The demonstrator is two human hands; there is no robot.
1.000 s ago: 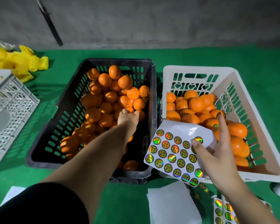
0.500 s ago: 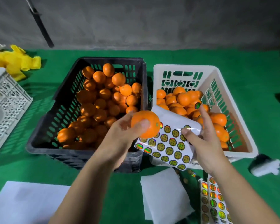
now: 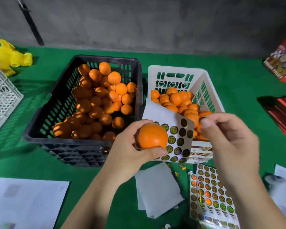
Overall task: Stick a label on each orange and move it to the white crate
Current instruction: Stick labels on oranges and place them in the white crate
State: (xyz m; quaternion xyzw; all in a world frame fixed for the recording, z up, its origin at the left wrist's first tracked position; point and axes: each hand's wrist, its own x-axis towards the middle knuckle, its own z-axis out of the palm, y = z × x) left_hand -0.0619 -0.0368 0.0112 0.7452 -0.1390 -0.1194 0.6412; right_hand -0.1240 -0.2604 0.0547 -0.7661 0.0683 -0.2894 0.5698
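Note:
My left hand (image 3: 127, 151) grips one orange (image 3: 153, 136) in front of the crates. Behind it stands a label sheet (image 3: 178, 134) with round holographic labels, its lower edge under my left thumb. My right hand (image 3: 228, 142) is just right of the sheet and apart from it; thumb and forefinger pinch a small dark label (image 3: 201, 120). The black crate (image 3: 40, 123) on the left holds many oranges. The white crate (image 3: 177, 68) on the right holds several oranges, partly hidden by the sheet and my right hand.
More label sheets (image 3: 211, 195) and blank backing papers (image 3: 157, 190) lie on the green cloth near me, with white paper (image 3: 26, 202) at lower left. A white lattice crate (image 3: 2, 100) and yellow cloth (image 3: 8, 57) sit far left. Red packets (image 3: 282, 63) lie far right.
My left hand took an orange out of the black crate and brought it in front of the label sheet. My right hand let go of the sheet and now pinches a label.

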